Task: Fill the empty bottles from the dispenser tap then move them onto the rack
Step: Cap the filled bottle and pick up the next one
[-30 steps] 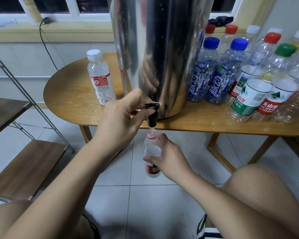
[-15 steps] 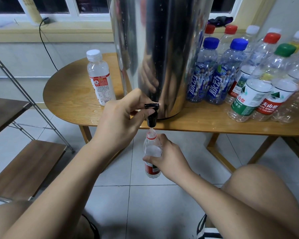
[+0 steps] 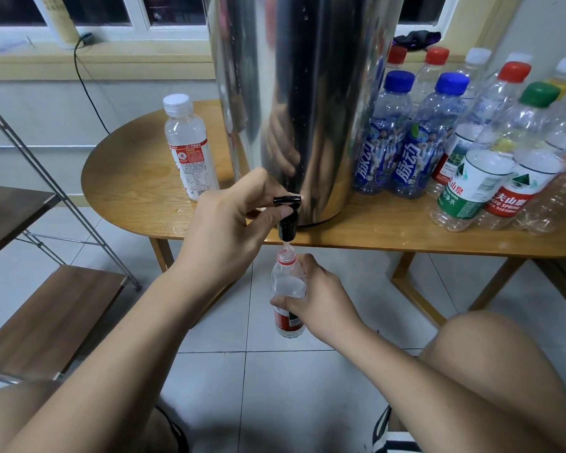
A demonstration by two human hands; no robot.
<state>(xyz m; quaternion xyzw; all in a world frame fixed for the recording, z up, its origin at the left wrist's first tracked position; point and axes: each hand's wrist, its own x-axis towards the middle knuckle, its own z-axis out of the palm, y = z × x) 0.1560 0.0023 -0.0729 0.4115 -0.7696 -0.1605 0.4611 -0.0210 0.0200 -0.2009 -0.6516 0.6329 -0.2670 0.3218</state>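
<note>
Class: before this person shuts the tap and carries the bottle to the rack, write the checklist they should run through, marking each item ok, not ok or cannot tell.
1. Mouth of the bottle under the tap: ok, it sits right below the spout.
2. Grip of the right hand: ok, its fingers curl round the bottle's middle.
3. Hold of the left hand on the tap: ok, it pinches the lever.
4. Fill level: cannot tell through the clear plastic.
5. Cap for this bottle: cannot tell, none in view.
6. Room on the rack: ok, its lower shelf shows bare wood.
</note>
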